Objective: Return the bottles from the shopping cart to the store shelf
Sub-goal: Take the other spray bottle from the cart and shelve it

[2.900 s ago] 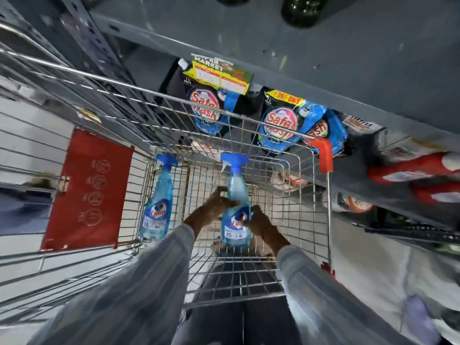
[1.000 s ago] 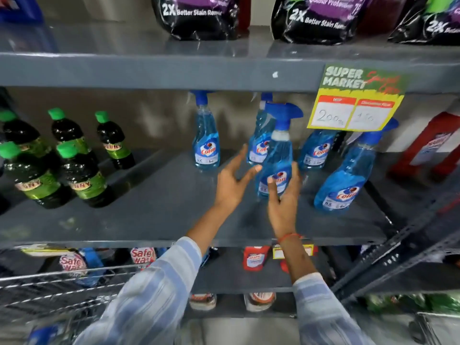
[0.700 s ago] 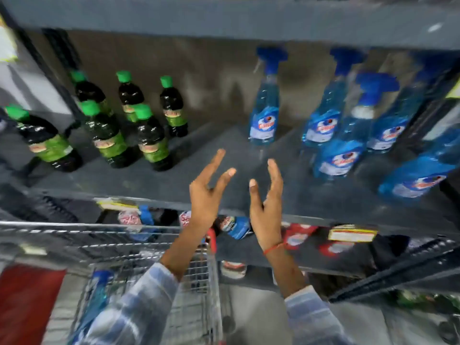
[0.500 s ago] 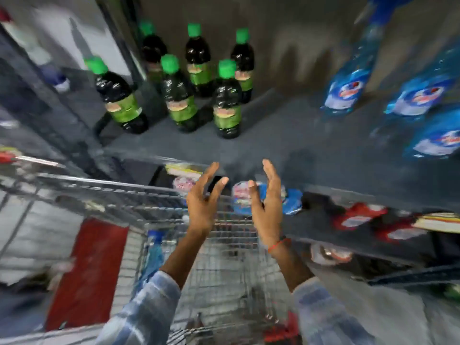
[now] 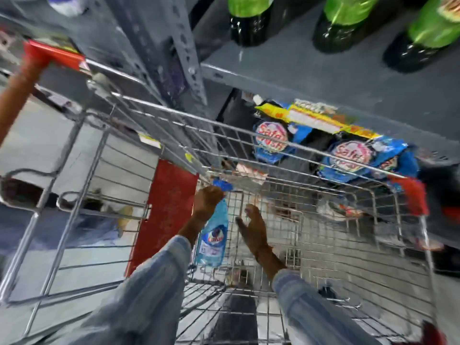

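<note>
Evidently a pick-up is in hand: the blue spray bottle (image 5: 212, 239), upright at the near-left corner of the shopping cart (image 5: 286, 155), is gripped at its neck by the left hand (image 5: 207, 202), while the right hand (image 5: 251, 229) is held spread and empty just beside it. A straight lift clear of the wire rim is called for next, then a carry to the store shelf (image 5: 323, 78)

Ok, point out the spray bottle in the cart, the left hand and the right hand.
spray bottle (image 5: 213, 241): head view, on its label.
left hand (image 5: 207, 199): head view, back of the hand, closed at the bottle's neck.
right hand (image 5: 251, 226): head view, back of the open hand.
</note>
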A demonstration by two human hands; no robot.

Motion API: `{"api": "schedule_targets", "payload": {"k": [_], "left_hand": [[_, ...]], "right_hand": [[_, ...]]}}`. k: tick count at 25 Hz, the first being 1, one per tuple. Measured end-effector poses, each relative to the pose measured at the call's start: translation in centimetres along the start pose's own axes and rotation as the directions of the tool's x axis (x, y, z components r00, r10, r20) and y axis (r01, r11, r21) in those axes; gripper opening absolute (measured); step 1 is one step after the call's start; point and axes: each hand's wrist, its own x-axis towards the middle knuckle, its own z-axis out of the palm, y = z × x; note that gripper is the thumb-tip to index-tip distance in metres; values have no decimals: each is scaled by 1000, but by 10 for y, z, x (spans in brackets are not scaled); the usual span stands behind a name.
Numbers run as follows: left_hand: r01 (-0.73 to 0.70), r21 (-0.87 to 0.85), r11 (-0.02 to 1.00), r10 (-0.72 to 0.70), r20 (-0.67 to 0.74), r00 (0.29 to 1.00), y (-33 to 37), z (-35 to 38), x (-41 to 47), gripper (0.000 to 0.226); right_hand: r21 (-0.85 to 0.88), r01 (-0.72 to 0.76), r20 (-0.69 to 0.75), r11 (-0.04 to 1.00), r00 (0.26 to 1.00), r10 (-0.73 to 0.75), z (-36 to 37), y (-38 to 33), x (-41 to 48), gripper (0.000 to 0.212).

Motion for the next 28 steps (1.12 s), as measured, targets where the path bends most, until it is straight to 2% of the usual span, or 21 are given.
{"api": "schedule_targets", "payload": {"k": [2,4,7,9,11,14,18,21,23,26,28], "left_hand": [[132,69,989,-139,117,983,-36,4,19,11],[151,192,970,-183,157,971,-74,14,38,31],[128,257,958,-190,234,953,-102,23,48,47],[162,214,963,-223,298,928,-108,27,51,52],[189,189,964,-240,295,925,-110,30,51,57],[174,163,971,-210,241,947,-126,40,55,74],[136,76,988,-151,243,958,-85,31,29,56],[106,-42,994,-93,241,966,-64,20,11,58],[112,-108,988,-88,207,974,-37,12,-10,46],[13,-226,974,29,180,983,26,4,-48,29],[-63,-255,965,115,197,974,72,3,-73,31]], "right_hand": [[-110,-160,162,981,971,177,28,26,11,65],[-176,-258,230,950,928,294,49,50,17,51],[-211,-272,322,939,887,329,71,68,16,45],[-142,-253,371,957,883,288,80,72,15,42],[-132,-224,351,966,900,257,83,70,11,44],[-86,-185,344,979,917,204,78,66,7,36],[-104,-190,332,976,918,215,63,58,3,35],[-148,-206,333,967,911,245,50,63,8,47],[-168,-185,289,968,930,228,20,35,-8,43],[-165,-83,179,983,977,113,-34,3,-28,40],[-150,22,85,988,996,-10,-77,-18,-42,41]]}}
